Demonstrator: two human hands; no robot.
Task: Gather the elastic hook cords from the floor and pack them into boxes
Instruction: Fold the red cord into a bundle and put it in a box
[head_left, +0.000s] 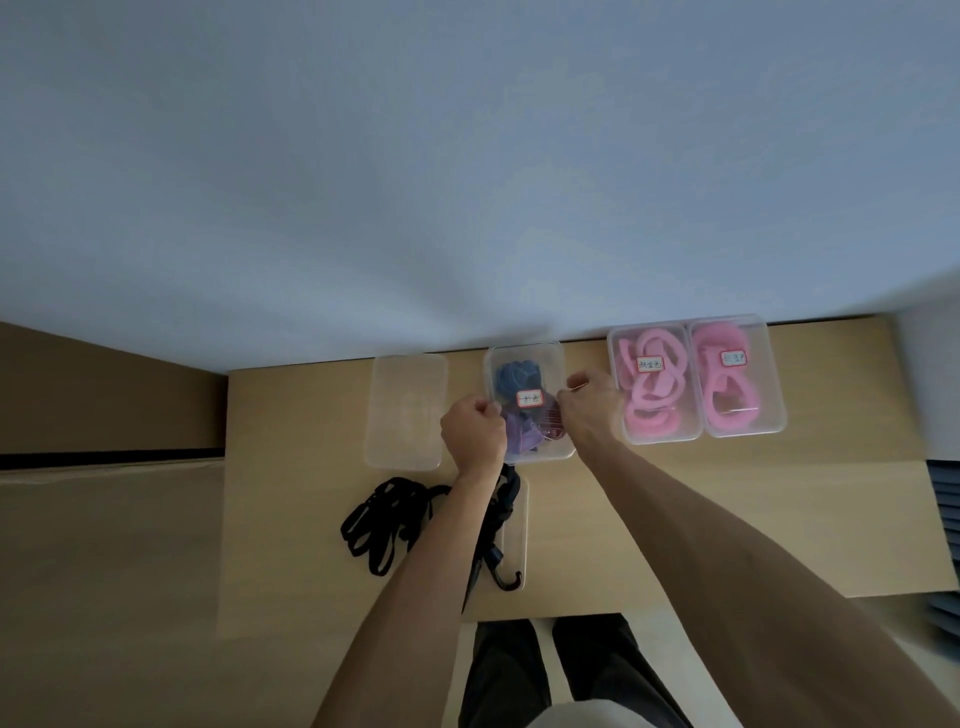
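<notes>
Fingers of the left hand (474, 432) curled tight, pinching the left edge of the middle box (529, 402); fingers of the right hand (592, 402) curled at its right edge, thumb toward the wall, apparently gripping the rim or a lid — cannot tell which. Head view only. Box sits at the back edge of the tabletop (727, 509), near the middle, against the wall; clear plastic, white label, blue and purple cords (514, 384) coiled inside. To its right, two shut clear boxes, touching side by side at the back right: one with pale pink cords (652, 387), one with brighter pink cords (727, 379), both labelled. To its left, just apart, a clear tray or lid (406, 410), nothing visible in it. Black cords (384, 519) lie in a loose tangle toward the front edge, part hidden under the left forearm; a black hook (511, 581) shows over another clear lid (519, 530). Handling, judged: cords light, soft, springy, likely to uncoil and snag by their hooks; best gathered as a bundle at mid-length, hooks tucked in. Boxes thin, light, somewhat slick; hold at both rims.
</notes>
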